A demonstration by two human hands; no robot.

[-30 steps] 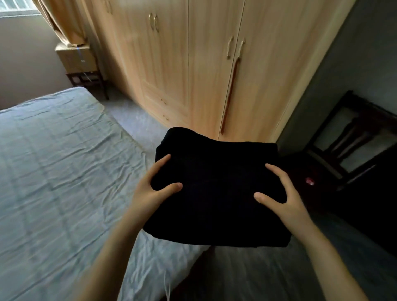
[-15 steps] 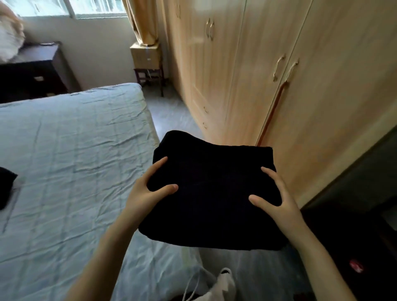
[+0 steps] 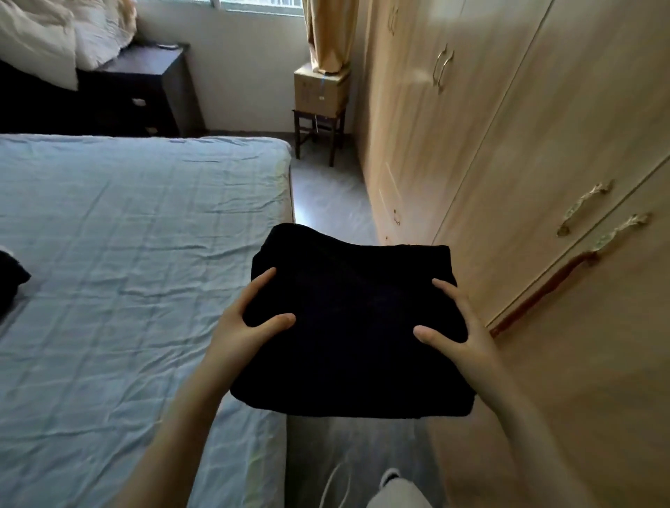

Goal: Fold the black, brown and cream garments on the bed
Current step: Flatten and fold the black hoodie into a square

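Both hands, left hand (image 3: 246,326) and right hand (image 3: 460,330), are gripping the folded black fabric garment (image 3: 351,326), now swinging leftward toward the pale-blue-sheeted bed (image 3: 127,254); probably being set down.

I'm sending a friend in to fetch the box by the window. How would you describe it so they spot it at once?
Follow the wooden wardrobe to the window wall. There, under the hanging curtain, a small dark stool carries the cardboard box, the only tan box there.

Pale wood wardrobe (image 3: 507,152) at right, grey floor (image 3: 326,203), dark nightstand (image 3: 145,90), daylit window (image 3: 261,3)
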